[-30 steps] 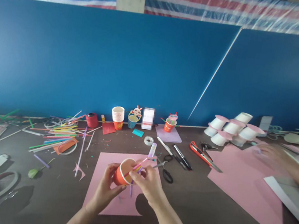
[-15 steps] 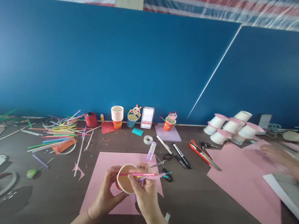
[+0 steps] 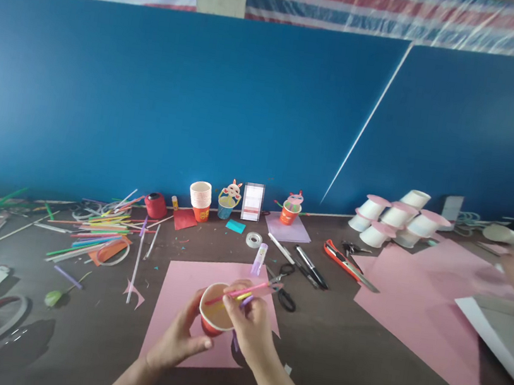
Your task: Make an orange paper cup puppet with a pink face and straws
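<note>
Head view: left hand [image 3: 176, 342] clasps red cup [image 3: 216, 311]; right hand [image 3: 252, 324] pinches straws [image 3: 243, 290] across rim, toward 2 o'clock. Judged step: fixing straws; next needs steady cup.

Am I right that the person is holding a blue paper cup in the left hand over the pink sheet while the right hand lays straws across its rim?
Not quite: the head view shows the paper cup is red-orange, not blue. The rest holds: the left hand holds it over the pink sheet, and the right hand lays straws across its rim.
</note>
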{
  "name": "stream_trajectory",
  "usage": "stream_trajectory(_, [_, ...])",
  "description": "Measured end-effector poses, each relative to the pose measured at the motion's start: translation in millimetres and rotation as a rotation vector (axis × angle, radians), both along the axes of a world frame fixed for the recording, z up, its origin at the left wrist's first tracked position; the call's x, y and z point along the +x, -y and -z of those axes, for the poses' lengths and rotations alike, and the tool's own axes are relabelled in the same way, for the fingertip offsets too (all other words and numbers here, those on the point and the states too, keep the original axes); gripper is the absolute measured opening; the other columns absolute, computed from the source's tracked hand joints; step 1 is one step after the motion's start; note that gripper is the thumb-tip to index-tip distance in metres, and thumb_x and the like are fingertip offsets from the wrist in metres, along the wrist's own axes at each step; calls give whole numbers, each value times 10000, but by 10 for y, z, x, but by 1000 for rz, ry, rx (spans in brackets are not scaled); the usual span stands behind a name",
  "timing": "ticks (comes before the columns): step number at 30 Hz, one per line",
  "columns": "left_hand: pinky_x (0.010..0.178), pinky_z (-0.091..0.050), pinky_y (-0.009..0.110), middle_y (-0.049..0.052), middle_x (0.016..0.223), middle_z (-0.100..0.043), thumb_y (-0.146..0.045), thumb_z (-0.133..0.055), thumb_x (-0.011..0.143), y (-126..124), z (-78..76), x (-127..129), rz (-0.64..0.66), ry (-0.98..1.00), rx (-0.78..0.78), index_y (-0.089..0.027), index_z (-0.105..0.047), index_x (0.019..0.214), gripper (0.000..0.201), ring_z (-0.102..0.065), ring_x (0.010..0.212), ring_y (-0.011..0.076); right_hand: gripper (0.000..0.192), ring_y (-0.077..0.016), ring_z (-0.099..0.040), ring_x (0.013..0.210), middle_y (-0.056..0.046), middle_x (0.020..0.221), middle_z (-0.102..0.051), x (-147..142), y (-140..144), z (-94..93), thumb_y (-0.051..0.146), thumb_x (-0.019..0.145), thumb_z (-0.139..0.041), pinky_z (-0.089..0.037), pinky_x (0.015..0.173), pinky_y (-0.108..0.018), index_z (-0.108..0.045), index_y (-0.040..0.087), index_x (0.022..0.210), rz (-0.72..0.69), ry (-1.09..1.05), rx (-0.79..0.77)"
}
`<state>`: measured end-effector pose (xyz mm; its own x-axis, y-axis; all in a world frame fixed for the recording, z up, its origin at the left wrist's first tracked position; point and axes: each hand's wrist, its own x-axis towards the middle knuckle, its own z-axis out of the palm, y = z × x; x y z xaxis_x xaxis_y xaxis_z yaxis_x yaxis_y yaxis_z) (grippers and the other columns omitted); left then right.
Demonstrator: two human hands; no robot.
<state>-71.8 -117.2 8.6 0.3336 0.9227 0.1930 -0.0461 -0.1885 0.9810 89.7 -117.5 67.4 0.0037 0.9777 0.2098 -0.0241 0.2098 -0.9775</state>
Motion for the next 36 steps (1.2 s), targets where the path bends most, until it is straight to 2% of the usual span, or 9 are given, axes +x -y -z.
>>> stream_trajectory(3, [977,-340,460,118,1269,-510,-467,-518,779,-25,-70,-6,30,96,-170,-198,-500,1215,513,-412,1197,307,214,-177,-591,711,-28,731,-616,63,-116,89,358,738,-622,-465,669,-285,-601,162,822,-90,-220,-169])
stream_trajectory(7, [921,-399,417,101,1187,-580,-410,-522,799,-63,-126,106,38,267,-290,-198,-524,1186,441,-500,1110,277,310,-173,-592,703,-27,744,-632,127,-259,117,372,664,-696,-456,673,-290,-619,155,871,-152,-333,-254])
stream_trajectory(11, [775,-475,336,86,1046,-643,-433,-505,807,-116,-95,230,-168,445,-405,-189,-558,1122,403,-593,938,227,354,-183,-597,838,-54,927,-640,160,-304,78,402,766,-590,-457,731,-312,-575,202,1058,-206,-420,-315])
stream_trajectory(14, [685,-484,278,53,929,-663,-435,-542,782,-150,-108,290,-277,515,-453,-185,-594,1032,358,-614,795,173,336,-199,-573,941,-75,1041,-615,179,-283,93,405,797,-545,-458,733,-312,-574,209,1068,-191,-390,-307])
stream_trajectory(17, [653,-482,254,19,833,-654,-393,-593,757,-156,-170,335,-282,598,-475,-190,-603,959,286,-602,703,130,336,-213,-553,998,-78,1122,-584,187,-252,139,373,774,-582,-458,732,-311,-576,216,1071,-166,-308,-304])
stream_trajectory(21, [659,-476,238,-8,768,-626,-345,-615,752,-141,-228,371,-304,660,-506,-191,-588,900,215,-587,681,109,375,-214,-555,1006,-78,1088,-610,159,-238,197,319,722,-649,-458,775,-316,-573,199,1068,-178,-277,-320])
stream_trajectory(25, [641,-466,226,2,788,-617,-338,-607,757,-128,-230,376,-320,619,-489,-184,-568,918,226,-580,678,107,432,-210,-569,981,-79,1057,-627,106,-256,252,291,694,-681,-446,831,-346,-552,184,1093,-212,-290,-288])
stream_trajectory(30, [657,-454,231,18,844,-625,-339,-599,757,-97,-236,389,-407,401,-353,-188,-545,946,249,-586,727,128,459,-215,-580,937,-76,1006,-635,56,-285,328,307,681,-689,-460,805,-352,-545,181,1098,-207,-293,-280])
stream_trajectory(36, [740,-461,291,60,993,-608,-313,-650,696,-118,-230,422,-527,173,-183,-196,-488,1068,423,-590,863,182,466,-251,-491,1083,-94,1154,-541,40,-276,435,316,720,-637,-467,805,-373,-495,214,1153,-17,-114,-217])
